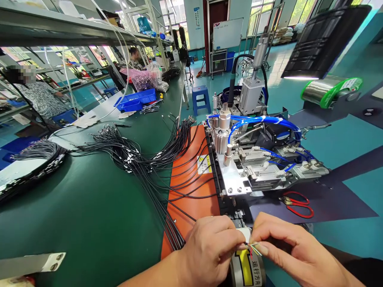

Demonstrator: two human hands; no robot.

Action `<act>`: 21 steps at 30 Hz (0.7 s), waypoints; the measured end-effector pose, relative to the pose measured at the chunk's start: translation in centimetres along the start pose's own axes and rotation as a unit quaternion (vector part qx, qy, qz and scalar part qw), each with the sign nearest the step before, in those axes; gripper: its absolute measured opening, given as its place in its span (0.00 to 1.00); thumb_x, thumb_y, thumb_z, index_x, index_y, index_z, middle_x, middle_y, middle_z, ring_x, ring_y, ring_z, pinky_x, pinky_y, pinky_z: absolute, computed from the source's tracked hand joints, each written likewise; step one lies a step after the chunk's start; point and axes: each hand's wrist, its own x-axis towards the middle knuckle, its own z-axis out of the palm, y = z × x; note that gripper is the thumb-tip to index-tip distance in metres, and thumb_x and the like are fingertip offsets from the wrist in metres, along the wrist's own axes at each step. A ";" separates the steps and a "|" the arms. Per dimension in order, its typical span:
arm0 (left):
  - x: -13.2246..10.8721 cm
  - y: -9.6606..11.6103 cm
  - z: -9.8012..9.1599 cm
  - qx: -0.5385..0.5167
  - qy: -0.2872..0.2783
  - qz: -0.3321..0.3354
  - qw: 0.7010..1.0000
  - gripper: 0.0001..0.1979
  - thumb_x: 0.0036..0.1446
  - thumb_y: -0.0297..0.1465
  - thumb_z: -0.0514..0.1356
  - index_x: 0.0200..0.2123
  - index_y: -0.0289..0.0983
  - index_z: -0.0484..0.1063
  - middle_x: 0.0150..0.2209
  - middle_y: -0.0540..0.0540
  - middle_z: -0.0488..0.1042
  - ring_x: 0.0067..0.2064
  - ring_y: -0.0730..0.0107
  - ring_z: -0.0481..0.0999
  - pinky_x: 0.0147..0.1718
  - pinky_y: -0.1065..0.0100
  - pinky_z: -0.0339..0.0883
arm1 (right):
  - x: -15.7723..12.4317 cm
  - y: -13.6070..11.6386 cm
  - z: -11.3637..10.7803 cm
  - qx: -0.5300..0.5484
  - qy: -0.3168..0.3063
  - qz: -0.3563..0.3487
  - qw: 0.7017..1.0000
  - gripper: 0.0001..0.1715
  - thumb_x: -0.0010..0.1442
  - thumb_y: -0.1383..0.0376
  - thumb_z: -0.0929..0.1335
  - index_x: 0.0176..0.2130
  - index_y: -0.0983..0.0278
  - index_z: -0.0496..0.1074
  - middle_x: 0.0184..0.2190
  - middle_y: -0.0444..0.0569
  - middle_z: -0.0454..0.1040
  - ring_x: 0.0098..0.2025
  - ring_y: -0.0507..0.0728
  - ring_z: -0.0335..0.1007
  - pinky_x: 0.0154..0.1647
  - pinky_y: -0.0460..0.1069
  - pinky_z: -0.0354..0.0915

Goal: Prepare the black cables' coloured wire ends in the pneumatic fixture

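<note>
In the head view, my left hand (209,249) is closed at the lower middle, thumb and fingers pinching the end of a black cable; most of that cable is hidden by the hand. Thin coloured wires (256,250), among them red, yellow, green and white, fan out from the cable end. My right hand (289,249) pinches these wires between thumb and forefinger, close to the left fingertips. Both hands are over a cylinder with a yellow arrow label (245,269), in front of a machine (254,167) with metal slides and blue air tubes. Several black cables (193,195) run across an orange plate (191,147) to the machine's edge.
Red-handled cutters (299,204) lie right of the machine. Cable bundles (128,153) spread over the green table (104,223). A blue tray (137,100) stands farther back. A solder spool (329,91) and a black lamp (326,40) are at upper right. Two people sit at the left.
</note>
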 end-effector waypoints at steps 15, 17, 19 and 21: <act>-0.1 0.6 0.4 0.075 0.034 -0.045 0.996 0.05 0.65 0.24 0.56 0.37 0.33 0.72 0.30 0.46 0.69 0.30 0.70 0.67 0.28 0.68 0.57 | -0.7 0.4 1.0 0.083 0.114 0.126 0.982 0.20 0.69 0.49 0.65 0.52 0.58 0.74 0.51 0.48 0.76 0.51 0.56 0.73 0.55 0.43 0.68; -0.1 0.5 0.6 0.078 0.034 -0.045 0.995 0.06 0.65 0.24 0.56 0.36 0.33 0.72 0.29 0.46 0.69 0.30 0.70 0.67 0.28 0.68 0.57 | -0.7 0.2 1.5 0.060 0.140 0.119 0.981 0.21 0.67 0.48 0.66 0.50 0.59 0.74 0.48 0.49 0.77 0.49 0.57 0.75 0.52 0.43 0.71; -0.2 0.4 0.7 0.081 0.036 -0.045 0.995 0.06 0.65 0.25 0.56 0.35 0.33 0.72 0.29 0.46 0.68 0.29 0.70 0.66 0.27 0.68 0.57 | -0.7 0.2 1.9 0.032 0.170 0.112 0.979 0.21 0.66 0.48 0.67 0.50 0.58 0.73 0.45 0.49 0.78 0.47 0.58 0.77 0.47 0.43 0.74; -0.3 0.3 0.9 0.086 0.039 -0.051 0.994 0.07 0.65 0.26 0.56 0.34 0.34 0.72 0.29 0.46 0.68 0.29 0.70 0.66 0.27 0.68 0.57 | -0.9 0.4 2.3 -0.001 0.180 0.107 0.978 0.20 0.65 0.49 0.68 0.50 0.57 0.72 0.44 0.49 0.78 0.45 0.58 0.78 0.43 0.44 0.76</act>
